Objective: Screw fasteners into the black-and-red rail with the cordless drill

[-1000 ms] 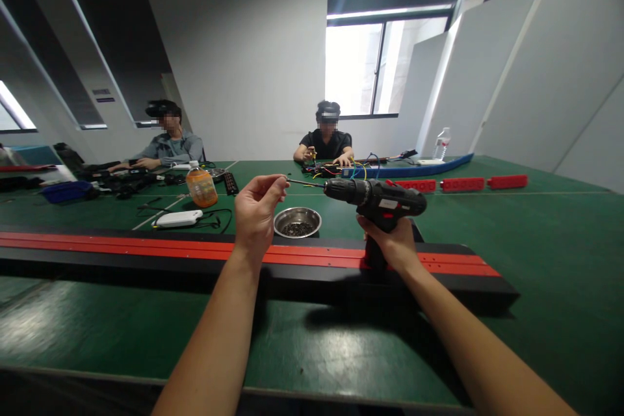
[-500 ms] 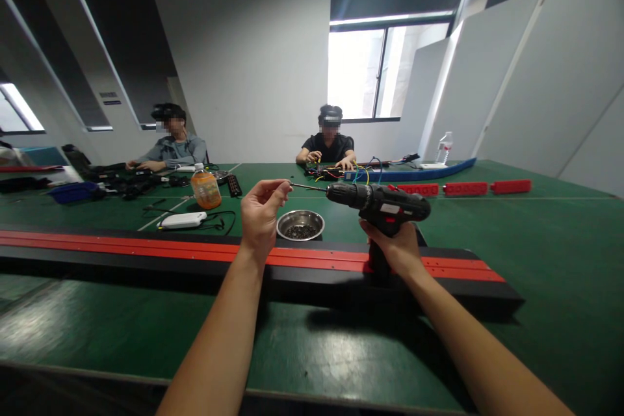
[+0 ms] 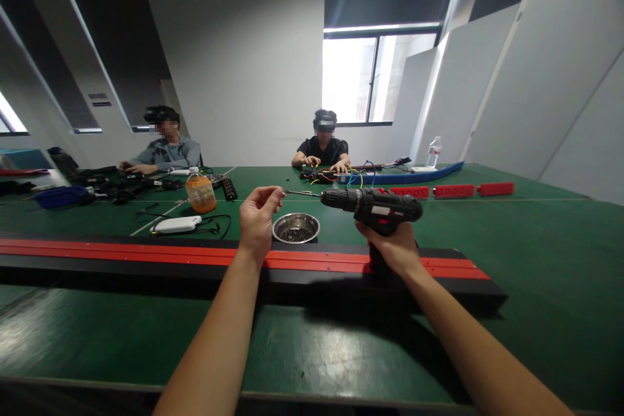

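My right hand point(image 3: 397, 248) is wrapped round the grip of a black cordless drill point(image 3: 373, 206), which points left. A long thin bit point(image 3: 305, 194) extends from its chuck to the fingertips of my left hand point(image 3: 258, 218). Those fingers are pinched at the bit's tip; whatever small thing they hold there is hidden. Below the bit stands a metal bowl point(image 3: 296, 229) with many small dark screws in it. Under both hands a long black beam with a red strip point(image 3: 205, 253) lies across the green table.
An orange-filled bottle point(image 3: 201, 192), a white power bank point(image 3: 176, 225) with cables and a blue tray point(image 3: 61, 196) are at the left. Red blocks point(image 3: 453, 191) and a blue curved strip point(image 3: 404, 178) lie at the right. Two people point(image 3: 324, 146) sit across the table.
The whole view has shifted slightly, so most things appear a little further left. Both hands keep their hold, with the left fingertips still at the bit's tip.
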`<state>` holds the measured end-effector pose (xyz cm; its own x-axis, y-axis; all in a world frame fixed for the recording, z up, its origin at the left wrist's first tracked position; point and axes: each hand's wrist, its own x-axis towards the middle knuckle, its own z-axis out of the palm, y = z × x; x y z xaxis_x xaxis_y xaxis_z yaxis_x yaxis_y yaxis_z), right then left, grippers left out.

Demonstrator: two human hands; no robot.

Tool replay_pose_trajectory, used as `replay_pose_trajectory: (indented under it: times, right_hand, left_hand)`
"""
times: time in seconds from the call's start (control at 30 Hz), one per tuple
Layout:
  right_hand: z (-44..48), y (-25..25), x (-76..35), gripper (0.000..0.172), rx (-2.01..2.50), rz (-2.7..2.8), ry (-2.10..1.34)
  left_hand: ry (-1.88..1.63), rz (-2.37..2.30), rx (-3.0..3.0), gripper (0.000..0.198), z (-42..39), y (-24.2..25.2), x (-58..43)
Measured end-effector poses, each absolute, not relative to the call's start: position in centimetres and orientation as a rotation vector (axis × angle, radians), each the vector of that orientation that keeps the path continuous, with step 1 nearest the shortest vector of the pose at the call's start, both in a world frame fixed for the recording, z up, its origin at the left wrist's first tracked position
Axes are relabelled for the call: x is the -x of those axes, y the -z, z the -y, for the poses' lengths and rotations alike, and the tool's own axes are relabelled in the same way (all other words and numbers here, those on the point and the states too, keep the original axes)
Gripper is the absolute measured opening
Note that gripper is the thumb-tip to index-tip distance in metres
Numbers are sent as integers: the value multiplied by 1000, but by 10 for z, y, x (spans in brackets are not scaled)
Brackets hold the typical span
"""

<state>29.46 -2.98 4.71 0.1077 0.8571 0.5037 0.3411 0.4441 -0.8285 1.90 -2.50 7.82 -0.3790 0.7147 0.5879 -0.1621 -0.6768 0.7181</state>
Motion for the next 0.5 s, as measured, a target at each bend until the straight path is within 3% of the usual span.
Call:
replay_pose_trajectory:
  times: [0.17, 0.37, 0.5]
  right_hand:
    - [29, -65, -327, 41, 1242, 1657, -580]
    - [38, -91, -360, 30, 1471, 1996, -268]
    - [42, -103, -371, 27, 1557, 2087, -108]
  left_hand:
    - [-2026, -1206, -1354, 24, 0, -50, -14]
    - [-1212, -1803, -1930, 8, -18, -8, -10]
    - [-996, -1907, -2047, 13, -16, -3, -9]
